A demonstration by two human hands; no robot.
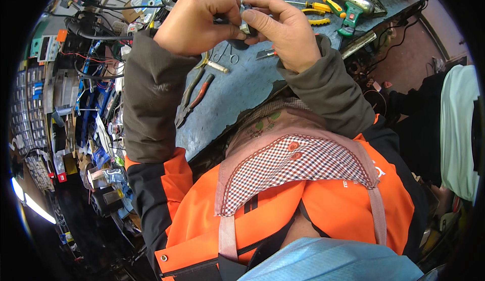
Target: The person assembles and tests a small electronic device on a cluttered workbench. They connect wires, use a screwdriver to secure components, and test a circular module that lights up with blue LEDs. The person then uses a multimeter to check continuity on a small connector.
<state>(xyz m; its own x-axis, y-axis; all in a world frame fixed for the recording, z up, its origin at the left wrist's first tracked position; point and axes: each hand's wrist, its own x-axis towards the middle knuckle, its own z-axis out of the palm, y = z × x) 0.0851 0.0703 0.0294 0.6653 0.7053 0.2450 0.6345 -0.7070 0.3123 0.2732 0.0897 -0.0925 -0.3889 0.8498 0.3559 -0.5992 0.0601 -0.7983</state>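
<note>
Near the top centre, my left hand (197, 21) and my right hand (285, 36) are closed around a small dark part with a pale metal piece (245, 28). My right thumb lies on that part, and my fingers hide much of it. Below them on the blue bench are scissor-like clamps (228, 58), a short pale cylindrical handle (217, 66) and pliers with red and dark handles (194, 99). A utility knife (265, 54) lies partly hidden beside my right wrist.
Yellow-handled tools (316, 21), a green-handled tool (348, 23) and a metal cylindrical tool (353, 1) sit at the bench's back right. Shelves with small drawers (28, 104), cables and mixed parts crowd the left. The bench (204, 134) ends diagonally above my checked apron.
</note>
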